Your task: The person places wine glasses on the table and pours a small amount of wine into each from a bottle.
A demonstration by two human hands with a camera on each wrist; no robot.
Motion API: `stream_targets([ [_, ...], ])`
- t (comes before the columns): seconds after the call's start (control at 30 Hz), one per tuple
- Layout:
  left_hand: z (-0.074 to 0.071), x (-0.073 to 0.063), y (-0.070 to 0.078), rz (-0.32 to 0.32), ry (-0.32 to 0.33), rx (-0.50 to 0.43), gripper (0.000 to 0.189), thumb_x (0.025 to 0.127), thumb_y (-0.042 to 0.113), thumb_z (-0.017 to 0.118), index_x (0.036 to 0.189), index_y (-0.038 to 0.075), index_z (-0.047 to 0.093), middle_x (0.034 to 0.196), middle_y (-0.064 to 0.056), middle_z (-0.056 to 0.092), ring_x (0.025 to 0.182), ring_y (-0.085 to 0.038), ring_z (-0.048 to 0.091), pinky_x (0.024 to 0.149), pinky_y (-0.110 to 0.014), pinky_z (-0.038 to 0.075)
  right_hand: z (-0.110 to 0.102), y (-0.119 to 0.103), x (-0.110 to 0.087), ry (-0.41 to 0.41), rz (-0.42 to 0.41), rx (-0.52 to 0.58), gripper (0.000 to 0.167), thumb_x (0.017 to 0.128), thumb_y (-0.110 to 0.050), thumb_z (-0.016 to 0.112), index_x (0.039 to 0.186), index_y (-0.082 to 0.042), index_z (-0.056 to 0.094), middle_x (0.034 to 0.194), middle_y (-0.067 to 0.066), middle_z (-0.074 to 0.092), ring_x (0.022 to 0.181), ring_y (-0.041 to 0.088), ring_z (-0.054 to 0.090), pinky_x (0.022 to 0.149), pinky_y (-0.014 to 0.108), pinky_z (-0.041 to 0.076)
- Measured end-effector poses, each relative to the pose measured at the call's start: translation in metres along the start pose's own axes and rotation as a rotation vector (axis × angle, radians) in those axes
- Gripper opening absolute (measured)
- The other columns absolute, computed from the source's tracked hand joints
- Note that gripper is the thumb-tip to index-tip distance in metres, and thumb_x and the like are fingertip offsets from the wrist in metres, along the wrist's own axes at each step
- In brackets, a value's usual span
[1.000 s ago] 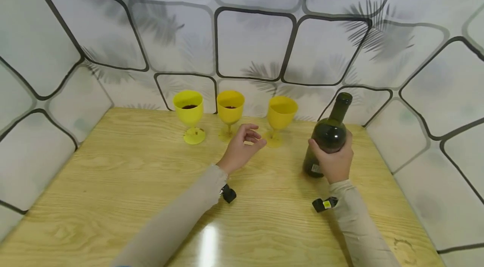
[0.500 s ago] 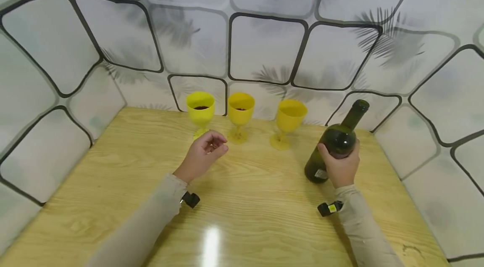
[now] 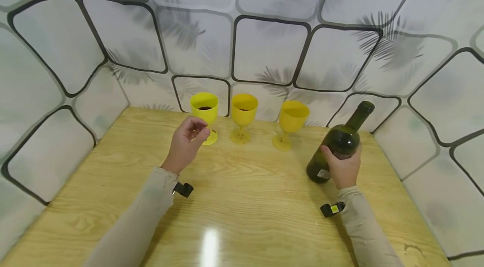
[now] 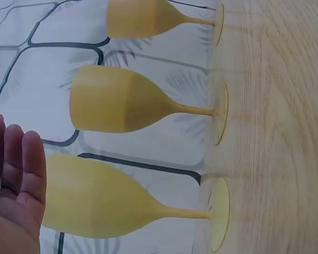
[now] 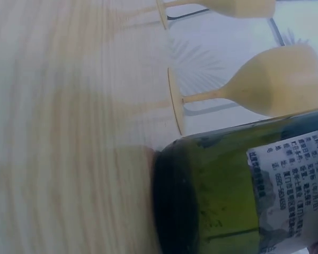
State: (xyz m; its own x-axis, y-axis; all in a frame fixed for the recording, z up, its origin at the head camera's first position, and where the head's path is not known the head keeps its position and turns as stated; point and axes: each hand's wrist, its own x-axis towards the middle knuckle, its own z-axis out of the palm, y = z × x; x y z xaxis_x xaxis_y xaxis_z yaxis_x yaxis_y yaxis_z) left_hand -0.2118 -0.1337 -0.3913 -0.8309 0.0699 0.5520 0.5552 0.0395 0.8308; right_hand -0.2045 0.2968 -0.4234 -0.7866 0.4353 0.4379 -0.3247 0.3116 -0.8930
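Three yellow goblets stand in a row by the back wall. Dark liquid shows in the left goblet [image 3: 204,107] and the middle goblet [image 3: 244,109]; none is visible in the right goblet [image 3: 293,116]. My left hand [image 3: 185,143] hovers just in front of the left goblet, fingers loosely bent and holding nothing. In the left wrist view its fingers [image 4: 33,164] overlap the goblet's bowl; contact cannot be told. My right hand [image 3: 343,168] grips a green glass wine bottle [image 3: 342,138] round its body, neck leaning right. The right wrist view shows its white printed label [image 5: 291,185].
All of this is on a light wooden table [image 3: 242,199]. Patterned wall covering [image 3: 270,50] encloses the back and both sides. Each wrist carries a small black camera [image 3: 184,189]. A ring-shaped mark [image 3: 414,250] lies at the front right of the table.
My left hand has moved left, from between the middle and right goblets to the left goblet. The bottle, still in my right hand, leans further right. The head view has shifted slightly.
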Motion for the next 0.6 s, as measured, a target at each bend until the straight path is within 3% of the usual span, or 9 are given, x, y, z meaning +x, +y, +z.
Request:
stream_targets([
  [0.23,0.0,-0.002,-0.006,-0.002,0.083,-0.034,0.026,0.101,0.007,0.063,0.118,-0.011,0.055,0.104,-0.005,0.058,0.094,-0.013,0.059,0.078,-0.019,0.051,-0.005,0.006,-0.005,0.052,-0.082,0.081,0.086,0.076,0.003,0.082,0.15,-0.011,0.041,0.13,-0.009,0.055,0.119,0.01,0.052,0.102,0.025,0.04],
  [0.53,-0.004,-0.006,-0.007,0.006,0.114,-0.07,0.025,0.101,-0.003,0.059,0.122,-0.014,0.051,0.101,-0.001,0.056,0.087,-0.012,0.06,0.079,-0.02,0.055,-0.017,0.015,-0.017,-0.053,-0.08,0.008,0.088,0.079,0.008,0.081,0.153,-0.012,0.038,0.132,-0.012,0.055,0.121,0.006,0.051,0.102,0.018,0.04],
  [0.6,-0.006,-0.006,-0.006,0.013,0.121,-0.065,0.026,0.101,-0.004,0.059,0.123,-0.015,0.05,0.101,0.0,0.056,0.087,-0.011,0.059,0.079,-0.02,0.054,-0.021,0.015,-0.018,-0.063,-0.107,0.022,0.082,0.08,0.006,0.08,0.15,-0.01,0.041,0.128,-0.011,0.055,0.114,0.006,0.053,0.095,0.016,0.042],
])
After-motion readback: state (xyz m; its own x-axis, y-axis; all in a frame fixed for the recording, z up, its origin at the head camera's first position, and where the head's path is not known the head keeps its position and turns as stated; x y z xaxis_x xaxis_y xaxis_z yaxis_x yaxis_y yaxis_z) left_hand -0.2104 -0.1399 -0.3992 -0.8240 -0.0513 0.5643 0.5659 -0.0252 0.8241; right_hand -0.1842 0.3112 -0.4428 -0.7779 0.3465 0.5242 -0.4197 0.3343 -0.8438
